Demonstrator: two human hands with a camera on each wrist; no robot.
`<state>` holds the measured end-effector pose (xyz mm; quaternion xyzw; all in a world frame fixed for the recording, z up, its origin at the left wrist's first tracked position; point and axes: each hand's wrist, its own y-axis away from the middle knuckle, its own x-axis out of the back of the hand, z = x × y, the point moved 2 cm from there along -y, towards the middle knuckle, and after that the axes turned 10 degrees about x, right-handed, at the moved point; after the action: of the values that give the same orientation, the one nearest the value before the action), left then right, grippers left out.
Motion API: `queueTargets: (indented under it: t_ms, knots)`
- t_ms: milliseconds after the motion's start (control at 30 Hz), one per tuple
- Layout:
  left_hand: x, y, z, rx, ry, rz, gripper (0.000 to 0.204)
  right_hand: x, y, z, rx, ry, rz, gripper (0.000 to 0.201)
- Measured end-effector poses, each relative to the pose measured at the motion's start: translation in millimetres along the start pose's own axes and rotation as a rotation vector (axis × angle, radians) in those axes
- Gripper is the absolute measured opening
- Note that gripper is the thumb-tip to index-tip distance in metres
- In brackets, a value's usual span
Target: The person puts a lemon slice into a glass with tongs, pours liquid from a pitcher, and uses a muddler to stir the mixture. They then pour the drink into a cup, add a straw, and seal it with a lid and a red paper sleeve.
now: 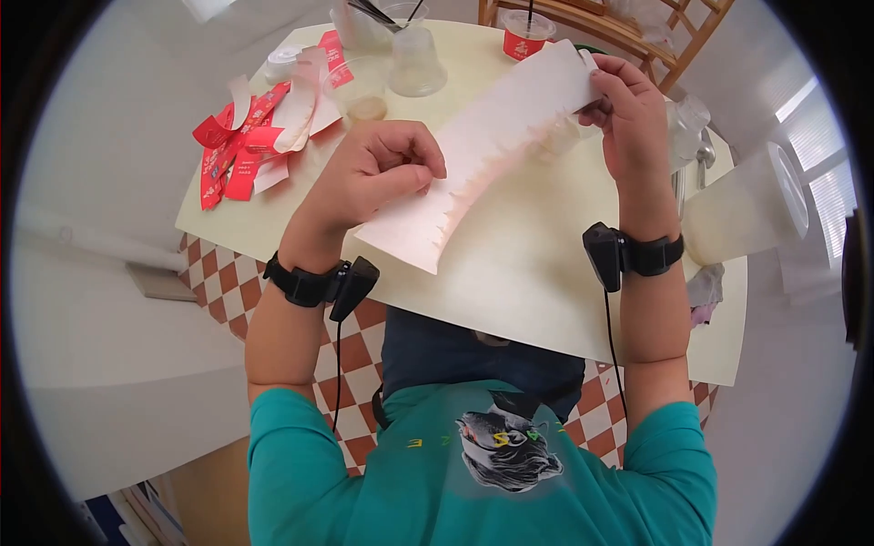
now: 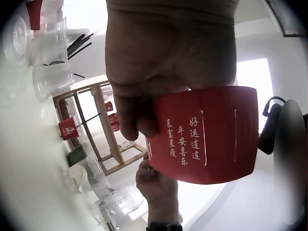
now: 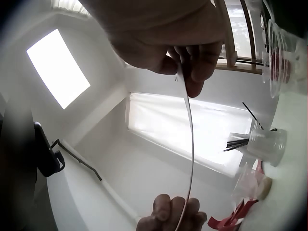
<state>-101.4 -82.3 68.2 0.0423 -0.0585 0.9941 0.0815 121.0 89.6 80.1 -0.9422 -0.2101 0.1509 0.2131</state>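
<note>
Both hands hold a strip of cardboard cup sleeve (image 1: 510, 118) stretched between them above the table. Its white inner face, with a ragged, peeled-looking edge, shows in the head view; the red outer face (image 2: 211, 134) with white printed characters shows in the left wrist view. My left hand (image 1: 378, 173) pinches the strip near its closer end, with fingers curled in. At the far upper end, my right hand (image 1: 633, 118) grips it between thumb and fingers. Seen edge-on in the right wrist view, the thin strip (image 3: 191, 139) bows slightly between the two hands.
Torn red-and-white cardboard pieces (image 1: 246, 150) lie in a pile at the table's left. Clear plastic cups (image 1: 417, 68) and a red-labelled cup (image 1: 526, 38) with a straw stand at the back. A large translucent container (image 1: 742, 214) and a spoon (image 1: 706, 156) are at right. A wooden chair (image 1: 601, 23) stands behind.
</note>
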Motion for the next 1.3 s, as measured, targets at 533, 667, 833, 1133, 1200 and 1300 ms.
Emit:
queueTargets:
  t_ms: [533,667,833,1133,1200,1300]
  knots:
    - [239,47,-1,0.382,-0.22,0.769,0.025,-20,20,-31,0.383,0.339,-0.064,0.023]
    - [235,29,-32,0.52,-0.06,0.855,0.026,-22,20,-24,0.39,0.38,-0.096,0.023]
    - [235,17,-43,0.579,-0.095,0.812,0.026,-22,20,-24,0.453,0.41,-0.093,0.021]
    - [230,32,-25,0.776,-0.417,0.79,0.023,-17,19,-41,0.446,0.497,-0.097,0.017]
    - [228,26,-18,0.764,-0.497,0.777,0.023,-9,17,-44,0.46,0.468,-0.044,0.017]
    - [215,10,8,0.693,-0.661,0.801,0.023,5,13,-51,0.512,0.403,0.06,0.016]
